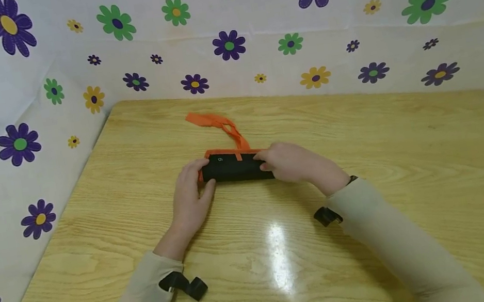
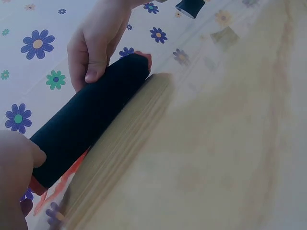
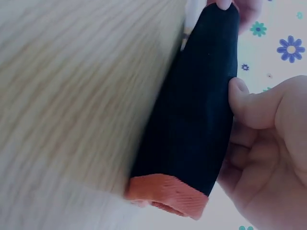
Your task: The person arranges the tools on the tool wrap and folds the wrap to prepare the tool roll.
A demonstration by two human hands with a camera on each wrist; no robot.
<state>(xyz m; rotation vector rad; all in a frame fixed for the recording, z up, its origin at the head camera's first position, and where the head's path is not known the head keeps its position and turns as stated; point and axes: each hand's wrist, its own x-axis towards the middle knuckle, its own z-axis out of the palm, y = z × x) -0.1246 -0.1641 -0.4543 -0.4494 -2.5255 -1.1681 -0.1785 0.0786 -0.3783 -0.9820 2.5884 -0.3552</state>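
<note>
A black fabric roll [image 1: 232, 169] with orange edging lies crosswise on the table, and a small white mark shows near its left end. From its far edge an orange ribbon [image 1: 230, 130] trails away over the wood. My left hand [image 1: 188, 194] grips the left end, thumb on the near side and fingers over the far side. Toward the right end my right hand [image 1: 291, 162] pinches the far edge. In the right wrist view, the right thumb presses on the roll [image 3: 192, 110], its fingers partly hidden behind it. The roll's open end shows orange trim [image 3: 168, 194].
The wooden table [image 1: 412, 157] extends on all sides of the roll. A white cloth with printed flowers [image 1: 228, 46] hangs along its back and left side. Black straps [image 1: 189, 286] with loose ends sit around both sleeves.
</note>
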